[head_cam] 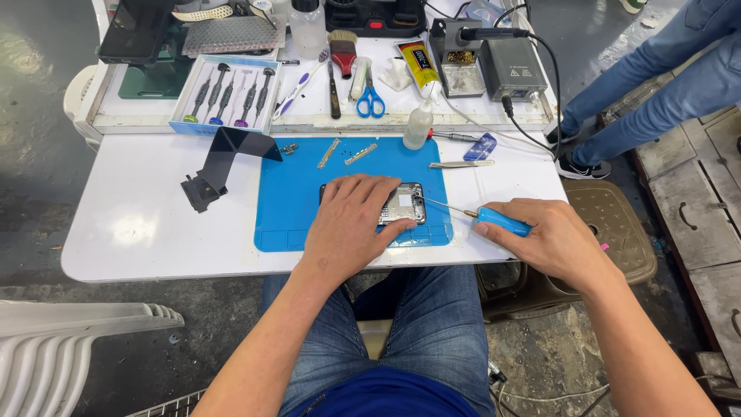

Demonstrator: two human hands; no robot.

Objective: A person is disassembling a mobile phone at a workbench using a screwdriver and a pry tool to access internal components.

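My left hand [351, 224] lies flat on an opened phone body [403, 204] on a blue work mat [285, 201], covering its left part. My right hand [549, 238] grips a blue-handled screwdriver [500, 221]; its thin shaft points left and the tip touches the phone's right edge. Two small metal strips [345, 153] lie on the mat's far part.
A black phone stand [224, 162] stands left of the mat. Tweezers [461, 164], a squeeze bottle [417, 123], scissors [370, 100], a brush [343, 48], a screwdriver set tray [228, 94] and a soldering station [509, 68] lie at the back. Another person's legs [656, 85] are at right.
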